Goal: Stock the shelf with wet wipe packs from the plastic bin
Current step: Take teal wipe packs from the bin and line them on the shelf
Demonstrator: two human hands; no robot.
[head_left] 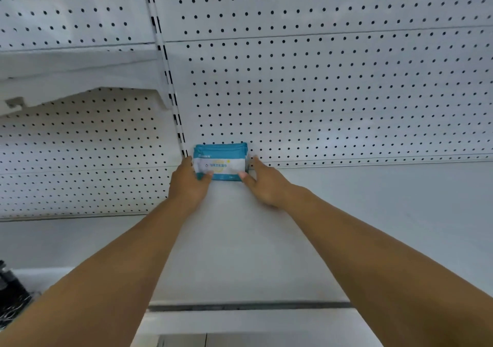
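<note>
Shop aisle, folks.
White pegboard [333,93] backing, a slotted upright [170,85], a white shelf [373,213]: retail racking, with packaged wipes [220,160] stocked.

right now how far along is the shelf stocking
Early on. Done: one stack of wet wipe packs sits at the back of the shelf, by the pegboard. In hand: the left hand and right hand grip that stack from either side, thumbs on its front. Left: it is the only stock showing on the shelf. The bin is out of view, so the remaining count cannot be told.
</note>
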